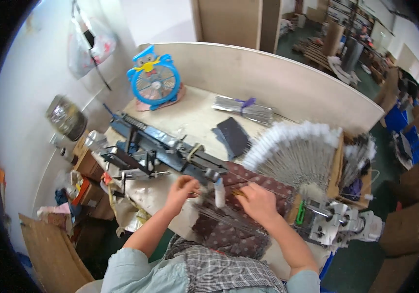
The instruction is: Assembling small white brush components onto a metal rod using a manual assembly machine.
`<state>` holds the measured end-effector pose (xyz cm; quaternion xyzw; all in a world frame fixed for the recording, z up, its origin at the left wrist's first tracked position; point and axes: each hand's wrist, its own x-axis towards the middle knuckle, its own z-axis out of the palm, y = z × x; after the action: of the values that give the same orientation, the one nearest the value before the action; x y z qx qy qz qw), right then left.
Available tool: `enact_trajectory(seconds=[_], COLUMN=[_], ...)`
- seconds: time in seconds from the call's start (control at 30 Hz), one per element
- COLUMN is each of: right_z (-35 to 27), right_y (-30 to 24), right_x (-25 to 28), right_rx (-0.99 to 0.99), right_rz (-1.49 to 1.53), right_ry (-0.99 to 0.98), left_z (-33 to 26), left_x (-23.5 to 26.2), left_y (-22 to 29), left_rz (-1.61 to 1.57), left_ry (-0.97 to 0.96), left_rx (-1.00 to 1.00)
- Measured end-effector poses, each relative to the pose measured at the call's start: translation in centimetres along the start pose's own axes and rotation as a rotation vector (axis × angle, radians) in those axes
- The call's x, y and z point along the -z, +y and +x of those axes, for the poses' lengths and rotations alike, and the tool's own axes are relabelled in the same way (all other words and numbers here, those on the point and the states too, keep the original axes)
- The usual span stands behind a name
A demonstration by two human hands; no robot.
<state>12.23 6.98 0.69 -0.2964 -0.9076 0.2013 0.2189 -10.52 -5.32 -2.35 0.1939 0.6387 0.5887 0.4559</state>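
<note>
My left hand (184, 191) is raised just left of a small white cylinder (219, 193), its fingers curled together. Whatever they hold, if anything, is too blurred to make out. To the right of the cylinder, my right hand (258, 201) is closed, with a small yellowish piece (239, 193) at its fingertips; its kind is unclear. Both hands are at the near end of a long dark metal bench machine (170, 144). Thin wires (231, 219) lie below them on a brown dotted cloth (280, 195), partly over my lap.
Many white-tipped wire brushes (292, 151) fan out at right, beside a cardboard box (365, 183). A metal motor unit (341, 222) is mounted at the table's right end. Farther back are a bundle of wires (243, 108), dark pads (233, 136) and a blue fan (156, 83).
</note>
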Motion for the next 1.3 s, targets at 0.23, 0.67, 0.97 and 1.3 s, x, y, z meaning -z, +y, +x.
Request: enact_trajectory(seconds=[0.23, 0.67, 0.97, 1.3], right_z=[0.1, 0.2, -1.2, -1.2], right_y=[-1.2, -2.4, 0.3, 1.7], right_x=[1.0, 7.0, 7.8, 8.6], right_rx=[-0.008, 0.064, -0.189, -0.111], right_rz=[0.023, -0.084, 0.278, 0.4], right_ry=[-0.04, 0.15, 0.156, 0.092], left_z=[0.2, -3.0, -2.3, -2.6], left_x=[10.2, -1.5, -13.9, -13.9], left_y=[-1.1, -0.2, 0.0, 0.9], left_rz=[-0.489, -0.26, -0.309, -0.264], left_ry=[0.282, -0.041, -0.366, -0.2], left_rx=[0.161, -0.101, -0.037, -0.104])
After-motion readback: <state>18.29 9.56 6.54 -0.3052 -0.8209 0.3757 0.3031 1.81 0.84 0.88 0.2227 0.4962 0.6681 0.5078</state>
